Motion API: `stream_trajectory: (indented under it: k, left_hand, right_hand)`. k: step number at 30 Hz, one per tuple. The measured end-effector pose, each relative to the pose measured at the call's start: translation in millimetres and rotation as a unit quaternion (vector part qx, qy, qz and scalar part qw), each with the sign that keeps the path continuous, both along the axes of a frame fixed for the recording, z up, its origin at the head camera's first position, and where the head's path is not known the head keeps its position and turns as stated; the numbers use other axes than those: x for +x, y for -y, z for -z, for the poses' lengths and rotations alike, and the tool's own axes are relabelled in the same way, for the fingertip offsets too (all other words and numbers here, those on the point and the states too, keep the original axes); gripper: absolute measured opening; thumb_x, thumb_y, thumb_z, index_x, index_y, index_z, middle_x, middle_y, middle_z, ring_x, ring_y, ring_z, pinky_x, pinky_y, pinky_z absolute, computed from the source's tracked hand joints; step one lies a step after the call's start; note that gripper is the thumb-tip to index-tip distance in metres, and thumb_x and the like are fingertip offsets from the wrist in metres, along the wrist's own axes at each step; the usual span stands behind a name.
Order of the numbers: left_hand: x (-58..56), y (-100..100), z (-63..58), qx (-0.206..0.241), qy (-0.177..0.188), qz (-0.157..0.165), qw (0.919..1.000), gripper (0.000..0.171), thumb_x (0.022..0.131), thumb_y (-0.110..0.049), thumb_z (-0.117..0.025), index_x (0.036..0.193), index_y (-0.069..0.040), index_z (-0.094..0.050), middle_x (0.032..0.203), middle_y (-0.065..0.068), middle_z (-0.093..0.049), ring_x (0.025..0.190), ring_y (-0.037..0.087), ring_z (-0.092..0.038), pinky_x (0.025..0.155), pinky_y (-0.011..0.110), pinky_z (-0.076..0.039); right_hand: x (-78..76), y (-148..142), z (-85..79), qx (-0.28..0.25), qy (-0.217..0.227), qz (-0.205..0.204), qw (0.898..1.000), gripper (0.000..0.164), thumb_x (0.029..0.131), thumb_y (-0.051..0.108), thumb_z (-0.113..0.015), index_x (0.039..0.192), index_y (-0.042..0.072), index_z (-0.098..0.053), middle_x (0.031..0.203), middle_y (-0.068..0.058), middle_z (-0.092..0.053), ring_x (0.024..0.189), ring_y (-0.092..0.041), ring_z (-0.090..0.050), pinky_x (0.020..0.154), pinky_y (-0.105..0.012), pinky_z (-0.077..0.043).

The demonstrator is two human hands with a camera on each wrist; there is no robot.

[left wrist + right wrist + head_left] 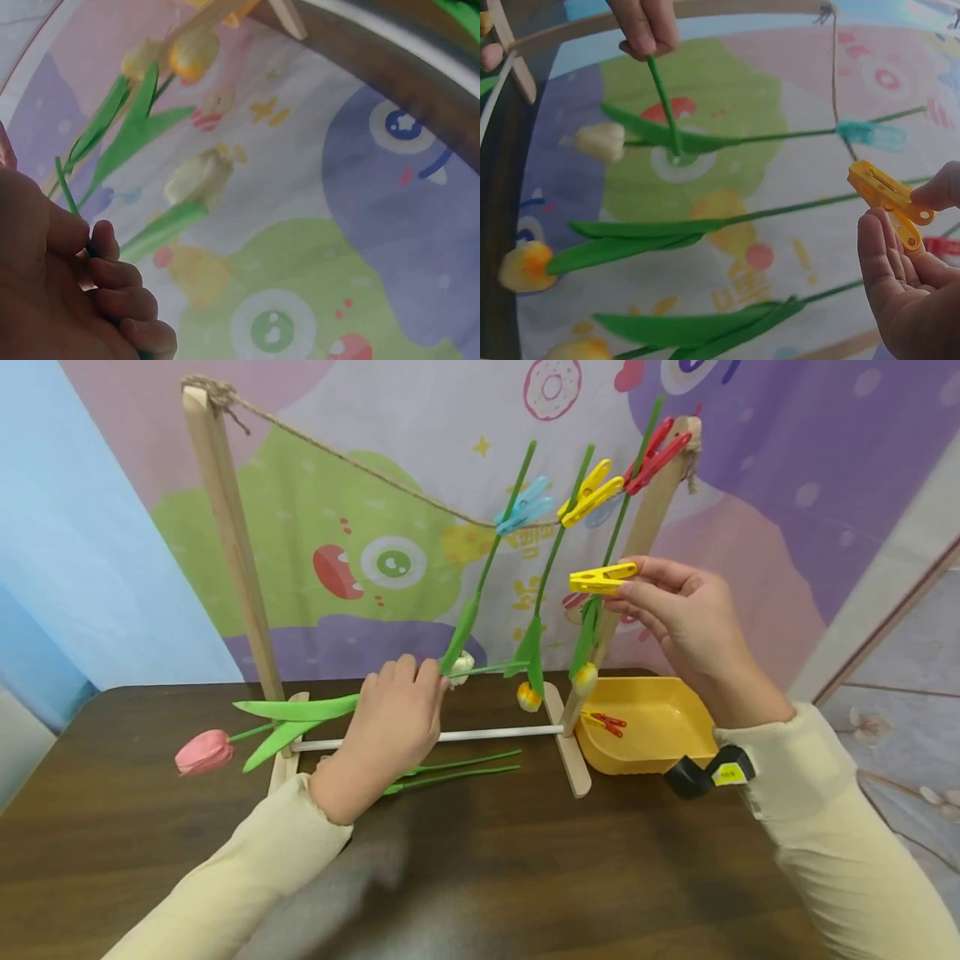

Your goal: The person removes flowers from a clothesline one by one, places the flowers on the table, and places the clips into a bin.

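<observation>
Left hand lower, gripping pink tulip, right hand raised, pinching yellow clothespin

Sideways pink tulip, yellow clothespin aloft

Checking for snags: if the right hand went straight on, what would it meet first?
Probably the middle hanging stem, left of the yellow peg the right hand holds; depth is unclear, so it might pass in front.
</observation>
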State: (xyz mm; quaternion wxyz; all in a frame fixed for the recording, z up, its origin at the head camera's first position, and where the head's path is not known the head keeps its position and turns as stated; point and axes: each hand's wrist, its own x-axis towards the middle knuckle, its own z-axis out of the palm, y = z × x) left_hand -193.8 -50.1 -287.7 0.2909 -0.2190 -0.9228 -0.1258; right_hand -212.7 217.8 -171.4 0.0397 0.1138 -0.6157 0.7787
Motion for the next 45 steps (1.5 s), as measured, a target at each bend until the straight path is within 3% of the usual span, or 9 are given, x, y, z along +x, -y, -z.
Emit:
stream_trajectory:
  k: [4,8,16,30,35,41,45]
  left_hand:
    - [1.8,-2.9,14.0,-0.014,-0.032,-0.013,0.9993,0.022,0.096,-0.018,-0.050,0.081,-0.002,-0.050,0.068,0.011,-0.043,0.058,0.027,-0.041,0.051,0.033,-0.029]
    - [4.1,-4.1,25.0,-0.021,-0.038,-0.022,0.9988,0.021,0.094,-0.018,-0.053,0.081,-0.002,-0.051,0.069,0.011,-0.046,0.060,0.028,-0.045,0.052,0.035,-0.031]
    - [10.4,-4.6,42.8,-0.029,0.004,-0.026,0.9992,0.024,0.094,-0.019,-0.053,0.077,-0.004,-0.047,0.070,0.010,-0.044,0.061,0.027,-0.043,0.054,0.034,-0.030]
    - [19.8,-3.2,62.6,-0.035,0.052,-0.022,0.9978,0.022,0.094,-0.018,-0.053,0.078,-0.004,-0.048,0.070,0.009,-0.045,0.063,0.027,-0.044,0.054,0.032,-0.029]
    - [24.3,-6.1,72.8,-0.030,0.071,-0.020,0.9968,0.020,0.094,-0.017,-0.053,0.079,-0.004,-0.049,0.070,0.009,-0.045,0.064,0.026,-0.045,0.054,0.032,-0.029]
    - [29.0,-10.8,87.1,-0.035,0.069,-0.015,0.9969,0.021,0.092,-0.017,-0.056,0.078,-0.004,-0.048,0.069,0.009,-0.046,0.061,0.026,-0.045,0.052,0.031,-0.028]
    - [29.8,-14.3,94.6,-0.036,0.101,-0.016,0.9941,0.021,0.094,-0.018,-0.054,0.078,-0.005,-0.048,0.069,0.008,-0.044,0.061,0.024,-0.043,0.053,0.031,-0.028]
  right_hand:
    - [-1.3,-11.5,12.9,0.007,0.020,0.004,1.000,0.016,0.080,0.000,-0.070,0.096,0.001,-0.069,0.096,-0.007,-0.068,0.080,-0.016,-0.068,0.073,-0.023,-0.054]
    - [-2.6,-20.7,26.2,0.013,0.035,0.012,0.999,0.014,0.081,0.001,-0.069,0.095,0.003,-0.069,0.097,-0.005,-0.067,0.081,-0.015,-0.068,0.075,-0.023,-0.054]
    - [-6.4,-41.6,52.2,-0.015,0.055,-0.007,0.998,0.013,0.084,-0.004,-0.063,0.094,0.002,-0.068,0.094,-0.005,-0.068,0.080,-0.015,-0.069,0.075,-0.024,-0.055]
    - [-7.6,-73.6,90.5,-0.049,0.094,0.015,0.994,0.014,0.085,-0.006,-0.060,0.089,0.003,-0.070,0.088,-0.004,-0.070,0.076,-0.016,-0.069,0.074,-0.024,-0.055]
    - [-13.6,-85.3,105.7,-0.038,0.125,0.030,0.991,0.015,0.086,-0.004,-0.060,0.088,0.006,-0.071,0.087,-0.001,-0.071,0.078,-0.013,-0.069,0.074,-0.023,-0.055]
    - [-21.0,-103.6,128.0,-0.048,0.139,0.016,0.989,0.019,0.089,-0.006,-0.054,0.088,0.005,-0.069,0.087,-0.001,-0.070,0.078,-0.013,-0.069,0.074,-0.022,-0.055]
    - [-27.7,-115.7,144.3,-0.058,0.143,0.012,0.988,0.024,0.091,-0.007,-0.048,0.083,0.004,-0.067,0.083,-0.001,-0.069,0.075,-0.013,-0.068,0.072,-0.023,-0.055]
